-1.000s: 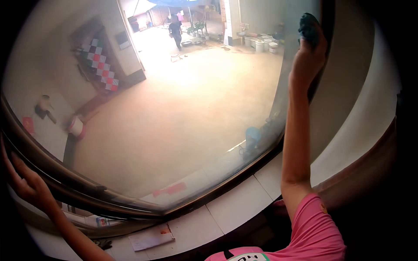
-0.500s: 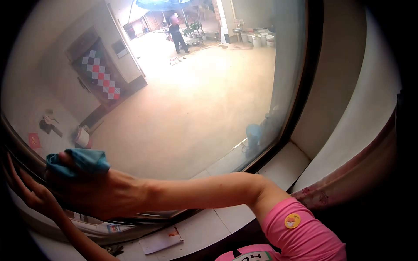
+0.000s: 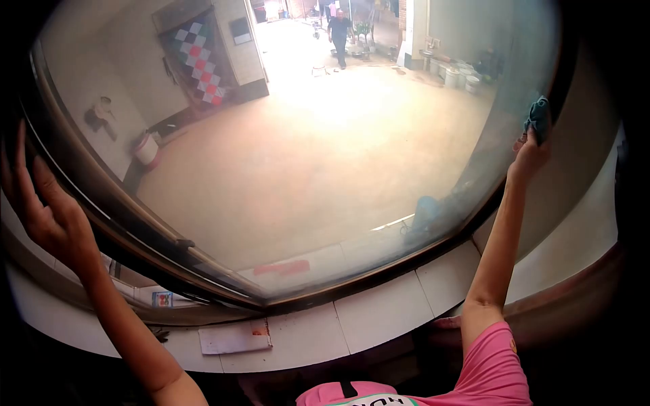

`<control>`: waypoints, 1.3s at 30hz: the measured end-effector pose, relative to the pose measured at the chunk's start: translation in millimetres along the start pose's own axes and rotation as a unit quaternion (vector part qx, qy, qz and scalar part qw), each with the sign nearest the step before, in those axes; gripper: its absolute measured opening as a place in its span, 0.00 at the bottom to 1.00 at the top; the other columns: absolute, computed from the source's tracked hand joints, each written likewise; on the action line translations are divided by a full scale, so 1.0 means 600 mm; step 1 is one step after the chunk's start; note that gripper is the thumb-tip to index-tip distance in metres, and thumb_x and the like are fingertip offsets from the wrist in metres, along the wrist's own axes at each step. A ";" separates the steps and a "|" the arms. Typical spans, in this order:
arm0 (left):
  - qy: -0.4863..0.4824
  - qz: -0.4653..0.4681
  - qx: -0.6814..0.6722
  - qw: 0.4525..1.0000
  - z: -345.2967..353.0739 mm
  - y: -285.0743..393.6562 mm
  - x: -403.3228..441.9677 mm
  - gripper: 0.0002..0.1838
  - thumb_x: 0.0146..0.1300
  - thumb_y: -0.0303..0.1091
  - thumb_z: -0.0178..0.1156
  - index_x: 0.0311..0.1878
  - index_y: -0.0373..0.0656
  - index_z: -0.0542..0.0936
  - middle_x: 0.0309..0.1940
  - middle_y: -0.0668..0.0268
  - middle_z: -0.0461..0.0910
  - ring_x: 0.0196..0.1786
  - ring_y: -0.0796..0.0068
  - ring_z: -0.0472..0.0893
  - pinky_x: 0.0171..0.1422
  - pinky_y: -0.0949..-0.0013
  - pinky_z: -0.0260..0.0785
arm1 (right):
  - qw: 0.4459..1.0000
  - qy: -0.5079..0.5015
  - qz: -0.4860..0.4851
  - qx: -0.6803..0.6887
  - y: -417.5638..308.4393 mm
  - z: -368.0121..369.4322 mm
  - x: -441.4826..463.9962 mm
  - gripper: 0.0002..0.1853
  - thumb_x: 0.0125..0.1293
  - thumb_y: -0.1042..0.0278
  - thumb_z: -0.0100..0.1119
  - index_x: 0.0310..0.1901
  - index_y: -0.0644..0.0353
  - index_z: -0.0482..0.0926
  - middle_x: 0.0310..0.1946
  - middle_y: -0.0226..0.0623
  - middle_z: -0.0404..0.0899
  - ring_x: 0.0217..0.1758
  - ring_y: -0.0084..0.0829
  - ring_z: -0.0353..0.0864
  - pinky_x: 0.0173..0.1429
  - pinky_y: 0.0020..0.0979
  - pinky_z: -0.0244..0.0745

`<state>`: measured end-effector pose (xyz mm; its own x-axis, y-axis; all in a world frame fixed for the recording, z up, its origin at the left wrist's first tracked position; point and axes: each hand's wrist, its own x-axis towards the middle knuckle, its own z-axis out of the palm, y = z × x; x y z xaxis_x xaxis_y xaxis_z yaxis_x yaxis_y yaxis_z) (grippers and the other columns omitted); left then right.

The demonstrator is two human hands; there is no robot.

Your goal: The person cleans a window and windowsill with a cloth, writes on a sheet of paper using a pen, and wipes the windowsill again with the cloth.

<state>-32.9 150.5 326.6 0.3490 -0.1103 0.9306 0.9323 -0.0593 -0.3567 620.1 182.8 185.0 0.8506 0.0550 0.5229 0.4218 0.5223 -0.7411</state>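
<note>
My right hand (image 3: 531, 155) grips a bunched blue-green cloth (image 3: 537, 118) at the right side of the window pane (image 3: 318, 176), close to the dark frame. The cloth looks to be against the glass there. On the far left, my left hand (image 3: 51, 210) is raised beside the window frame (image 3: 128, 237), its fingers stretched out and holding nothing. Whether its fingertips touch the frame is hard to tell in the dark edge of the view.
A tiled sill (image 3: 379, 318) runs below the window, with a white paper or booklet (image 3: 233, 340) on it. A curtain (image 3: 575, 291) hangs at right. Beyond the glass are a person (image 3: 340, 37), several buckets (image 3: 460, 78), a blue container (image 3: 425, 213) and a patterned door curtain (image 3: 200, 64).
My right hand has swept the cloth from the lower left across to the upper right of the pane. My left hand stays at the left, somewhat higher. The view has shifted.
</note>
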 end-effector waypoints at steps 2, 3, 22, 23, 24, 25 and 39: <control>-0.005 0.003 0.026 1.000 0.002 -0.008 -0.010 0.20 0.83 0.35 0.47 0.73 0.51 0.76 0.69 0.61 0.79 0.70 0.62 0.79 0.75 0.57 0.73 | 0.999 0.006 0.025 0.030 -0.028 0.020 -0.031 0.24 0.72 0.81 0.56 0.67 0.54 0.79 0.38 0.30 0.81 0.23 0.15 0.66 0.21 0.20 0.58; -0.003 0.017 0.022 1.000 0.002 -0.005 -0.012 0.20 0.84 0.35 0.46 0.73 0.50 0.75 0.71 0.59 0.76 0.72 0.60 0.76 0.76 0.55 0.71 | 0.999 0.007 0.022 0.046 -0.052 0.037 -0.063 0.24 0.72 0.82 0.55 0.67 0.53 0.80 0.42 0.31 0.82 0.23 0.16 0.67 0.22 0.21 0.60; -0.003 0.076 0.027 0.997 0.003 -0.051 -0.007 0.21 0.83 0.34 0.48 0.74 0.52 0.75 0.67 0.57 0.77 0.67 0.61 0.79 0.69 0.57 0.78 | 0.705 -0.448 -0.544 0.080 -0.256 0.107 -0.575 0.25 0.69 0.63 0.59 0.68 0.44 0.80 0.77 0.32 0.68 0.83 0.33 0.61 0.88 0.60 0.45; -0.006 0.075 0.029 0.997 0.002 -0.054 -0.009 0.20 0.83 0.34 0.48 0.74 0.52 0.75 0.67 0.57 0.77 0.67 0.61 0.79 0.69 0.57 0.78 | 0.714 -0.451 -0.532 0.062 -0.232 0.091 -0.562 0.25 0.69 0.62 0.60 0.68 0.40 0.80 0.76 0.29 0.69 0.82 0.32 0.62 0.87 0.60 0.48; -0.005 0.065 0.024 0.998 0.004 -0.055 -0.012 0.20 0.83 0.34 0.48 0.74 0.52 0.75 0.67 0.57 0.77 0.67 0.61 0.80 0.69 0.57 0.78 | 0.732 -0.438 -0.520 0.046 -0.204 0.077 -0.540 0.23 0.69 0.62 0.61 0.66 0.34 0.82 0.75 0.27 0.72 0.82 0.34 0.63 0.85 0.58 0.50; -0.004 0.055 0.019 0.998 0.006 -0.057 -0.016 0.20 0.83 0.35 0.48 0.74 0.52 0.75 0.67 0.57 0.78 0.67 0.61 0.80 0.69 0.58 0.78 | 0.748 -0.426 -0.508 0.029 -0.176 0.066 -0.507 0.23 0.69 0.62 0.63 0.64 0.29 0.83 0.73 0.24 0.74 0.81 0.36 0.65 0.84 0.56 0.53; 0.001 0.047 0.010 0.999 0.007 -0.033 -0.008 0.20 0.83 0.33 0.47 0.74 0.45 0.74 0.68 0.59 0.80 0.69 0.62 0.80 0.73 0.59 0.74 | 0.999 -0.031 0.035 0.025 -0.038 0.010 -0.127 0.31 0.69 0.85 0.50 0.72 0.49 0.74 0.42 0.32 0.82 0.20 0.16 0.64 0.23 0.21 0.63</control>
<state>-52.5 156.5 329.2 0.4351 -0.1173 0.8927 0.8971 -0.0283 -0.4410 544.0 172.2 164.5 0.8555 0.1453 0.4970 0.3447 0.5564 -0.7560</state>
